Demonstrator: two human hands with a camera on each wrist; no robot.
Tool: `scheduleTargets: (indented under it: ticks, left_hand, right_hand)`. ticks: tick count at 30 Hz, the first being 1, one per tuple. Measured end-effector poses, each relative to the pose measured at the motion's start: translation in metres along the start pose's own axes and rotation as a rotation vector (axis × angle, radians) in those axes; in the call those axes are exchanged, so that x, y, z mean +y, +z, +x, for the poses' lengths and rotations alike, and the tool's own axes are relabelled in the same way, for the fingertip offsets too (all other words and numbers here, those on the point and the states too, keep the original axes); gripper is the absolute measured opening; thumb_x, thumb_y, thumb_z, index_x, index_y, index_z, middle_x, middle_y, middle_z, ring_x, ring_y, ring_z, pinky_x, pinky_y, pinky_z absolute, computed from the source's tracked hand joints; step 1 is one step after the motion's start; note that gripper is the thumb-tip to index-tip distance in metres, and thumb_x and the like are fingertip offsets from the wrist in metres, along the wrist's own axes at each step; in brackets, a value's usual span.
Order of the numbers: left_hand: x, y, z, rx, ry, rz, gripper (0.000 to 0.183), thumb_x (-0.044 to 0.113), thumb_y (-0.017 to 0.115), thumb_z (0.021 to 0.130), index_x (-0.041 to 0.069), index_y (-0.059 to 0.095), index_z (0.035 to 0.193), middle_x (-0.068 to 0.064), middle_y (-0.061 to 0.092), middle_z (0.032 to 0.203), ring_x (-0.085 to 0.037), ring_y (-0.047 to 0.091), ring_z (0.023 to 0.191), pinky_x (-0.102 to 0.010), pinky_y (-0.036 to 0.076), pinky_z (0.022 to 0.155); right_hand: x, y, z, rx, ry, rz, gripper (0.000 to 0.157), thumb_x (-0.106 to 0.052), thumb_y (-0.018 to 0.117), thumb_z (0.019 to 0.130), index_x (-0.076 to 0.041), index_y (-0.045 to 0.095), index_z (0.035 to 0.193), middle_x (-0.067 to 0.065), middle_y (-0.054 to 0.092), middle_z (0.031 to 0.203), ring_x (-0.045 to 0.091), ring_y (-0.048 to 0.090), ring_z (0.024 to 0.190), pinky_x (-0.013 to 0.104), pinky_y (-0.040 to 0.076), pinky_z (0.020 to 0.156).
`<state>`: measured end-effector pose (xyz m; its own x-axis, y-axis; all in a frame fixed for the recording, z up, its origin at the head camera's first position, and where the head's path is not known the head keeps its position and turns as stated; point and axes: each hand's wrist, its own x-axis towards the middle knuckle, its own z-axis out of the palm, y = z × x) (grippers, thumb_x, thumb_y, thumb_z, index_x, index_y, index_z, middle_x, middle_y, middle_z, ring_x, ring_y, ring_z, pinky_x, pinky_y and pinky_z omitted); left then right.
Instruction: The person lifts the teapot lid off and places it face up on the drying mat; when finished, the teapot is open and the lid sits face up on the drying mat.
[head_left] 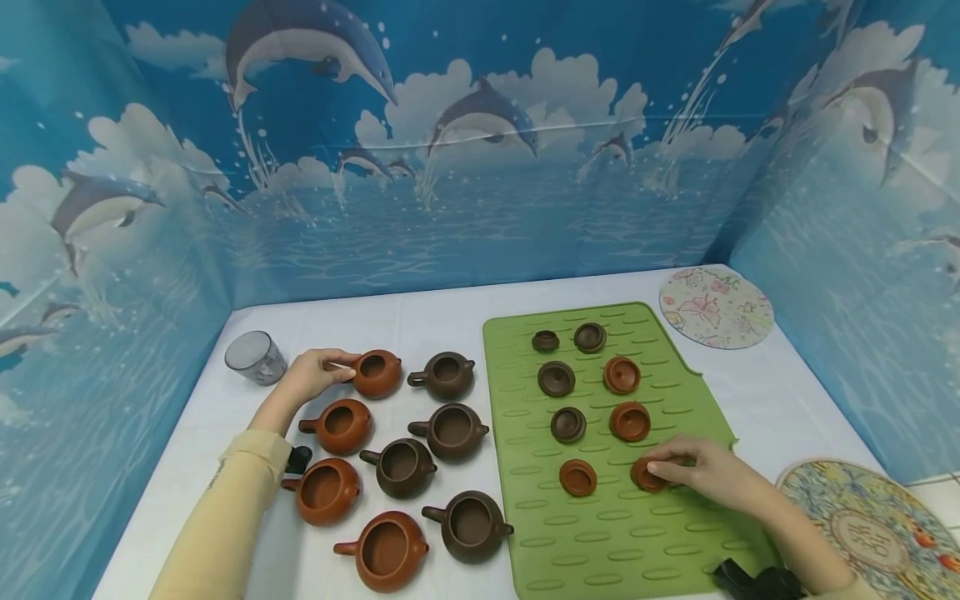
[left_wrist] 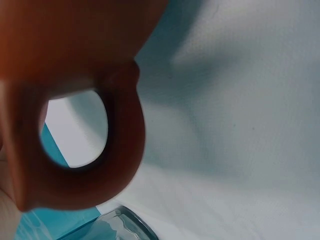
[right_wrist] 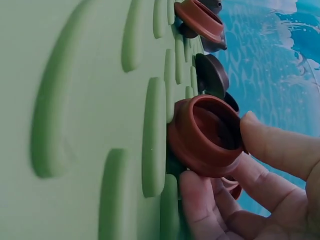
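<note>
At the back left, my left hand (head_left: 309,377) pinches a lidless orange-brown clay teapot (head_left: 378,375) at its handle side. The left wrist view shows the looped teapot handle (left_wrist: 127,145) up close, fingers partly cut off at the left edge. My right hand (head_left: 708,473) is over the green mat (head_left: 558,546), thumb and fingers pinching a reddish clay teapot lid (right_wrist: 200,135). That lid is tipped, its hollow underside showing in the right wrist view. Just left of it on the mat lies another reddish lid (head_left: 578,477).
Several open teapots, reddish and dark brown (head_left: 453,432), stand between my hands. More lids (head_left: 557,379) lie in two columns on the mat. A clear glass (head_left: 256,357) stands behind my left forearm. Round patterned mats (head_left: 716,307) lie at right; a dolphin-print curtain (head_left: 480,208) surrounds the table.
</note>
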<state>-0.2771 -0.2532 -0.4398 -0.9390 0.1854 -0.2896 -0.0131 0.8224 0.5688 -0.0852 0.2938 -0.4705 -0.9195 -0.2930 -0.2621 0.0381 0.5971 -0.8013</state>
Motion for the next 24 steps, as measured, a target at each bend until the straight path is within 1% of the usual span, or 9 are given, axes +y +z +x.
scheduleTargets:
  ticks: [3,7,10,12,17,20,22,24]
  left_hand:
    - [-0.001,0.0,-0.001,-0.004,0.004,-0.007,0.04,0.023,0.064,0.097,0.01,0.061,0.134,-0.022,0.059,0.135,-0.04,0.058,0.119,-0.054,0.049,0.097]
    - [-0.003,0.0,-0.002,-0.009,0.008,-0.012,0.041,0.023,0.064,0.097,0.01,0.061,0.135,-0.022,0.059,0.135,-0.041,0.058,0.119,-0.055,0.049,0.097]
    - [-0.004,-0.001,-0.002,-0.006,0.013,-0.009,0.041,0.023,0.064,0.097,0.01,0.061,0.135,-0.022,0.058,0.136,-0.041,0.057,0.12,-0.055,0.049,0.098]
    - [-0.006,-0.002,-0.001,-0.005,0.023,-0.003,0.04,0.022,0.064,0.097,0.009,0.06,0.135,-0.022,0.058,0.136,-0.041,0.057,0.12,-0.055,0.05,0.097]
    - [-0.007,-0.002,-0.001,-0.001,0.058,0.02,0.039,0.019,0.062,0.098,0.008,0.06,0.135,-0.022,0.059,0.135,-0.042,0.057,0.121,-0.055,0.05,0.098]
    - [-0.007,0.0,-0.002,0.011,0.071,0.041,0.04,0.022,0.061,0.098,0.007,0.059,0.136,-0.022,0.06,0.134,-0.042,0.056,0.123,-0.056,0.048,0.1]
    - [-0.005,0.001,-0.004,0.024,0.076,0.056,0.041,0.023,0.061,0.099,0.007,0.059,0.136,-0.022,0.06,0.134,-0.043,0.055,0.125,-0.058,0.046,0.102]
    - [-0.003,0.0,-0.006,0.039,0.087,0.077,0.042,0.025,0.06,0.099,0.006,0.058,0.137,-0.023,0.059,0.135,-0.043,0.053,0.126,-0.059,0.045,0.103]
  right_hand:
    - [0.003,0.0,-0.001,-0.001,0.0,-0.019,0.032,-0.027,0.062,0.097,-0.002,0.069,0.115,0.014,0.065,0.109,0.001,0.057,0.078,0.026,0.05,0.061]
    - [0.005,0.001,-0.001,-0.014,0.002,0.005,0.035,-0.026,0.062,0.097,0.002,0.067,0.118,0.01,0.064,0.102,0.005,0.059,0.073,0.027,0.051,0.06]
    - [0.004,0.001,0.002,-0.017,0.002,0.016,0.037,-0.026,0.062,0.097,0.003,0.066,0.12,0.01,0.064,0.101,0.007,0.06,0.072,0.028,0.052,0.06]
    - [0.002,0.002,0.003,-0.008,0.001,0.001,0.038,-0.026,0.062,0.098,0.003,0.065,0.121,0.01,0.065,0.102,0.006,0.06,0.073,0.028,0.052,0.06]
    - [-0.004,0.004,0.006,0.009,-0.004,-0.033,0.037,-0.028,0.062,0.098,0.0,0.066,0.121,0.009,0.069,0.105,0.001,0.061,0.078,0.026,0.052,0.063]
    - [-0.008,0.006,0.009,0.017,-0.003,-0.063,0.034,-0.03,0.063,0.097,-0.005,0.068,0.119,0.006,0.07,0.106,0.0,0.061,0.082,0.025,0.052,0.066]
    - [-0.01,0.007,0.01,0.032,-0.004,-0.1,0.033,-0.031,0.063,0.096,-0.006,0.07,0.116,0.006,0.07,0.107,0.004,0.062,0.085,0.026,0.051,0.066]
    - [-0.012,0.007,0.012,0.052,0.006,-0.14,0.032,-0.032,0.063,0.097,-0.007,0.07,0.115,0.008,0.07,0.109,0.011,0.064,0.09,0.028,0.051,0.068]
